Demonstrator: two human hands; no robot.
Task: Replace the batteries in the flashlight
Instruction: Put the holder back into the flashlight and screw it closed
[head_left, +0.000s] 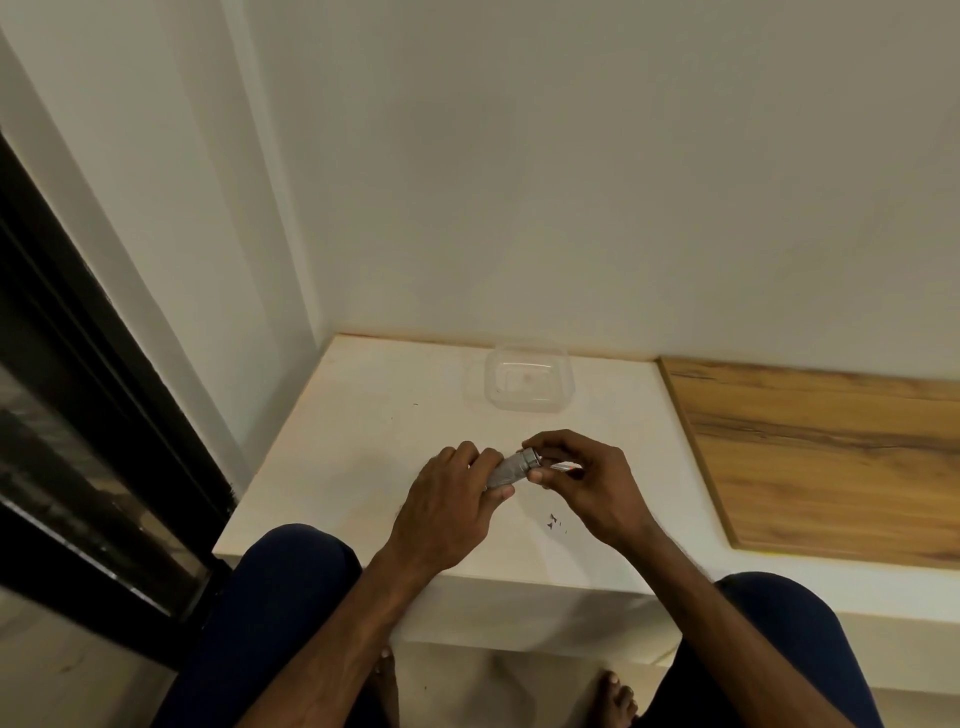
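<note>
Flashlight (511, 467): barrel wrapped in curled fingers of left hand (447, 514), ringed end pinched by right hand (587, 483). Long axis slants, ringed end toward far-right corner of desk (363, 415).

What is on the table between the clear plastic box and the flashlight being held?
Nothing: in the head view, only bare white table shows between the plastic box and the flashlight; the small dark specks lie nearer the front edge.

A container (525, 406) sits at the back of the ledge (363, 441), near the wall; a board (810, 447) lies right of the ledge. Before the container, the flashlight (511, 469) is between the left hand (447, 514) and the right hand (587, 483), which both hold it.
</note>
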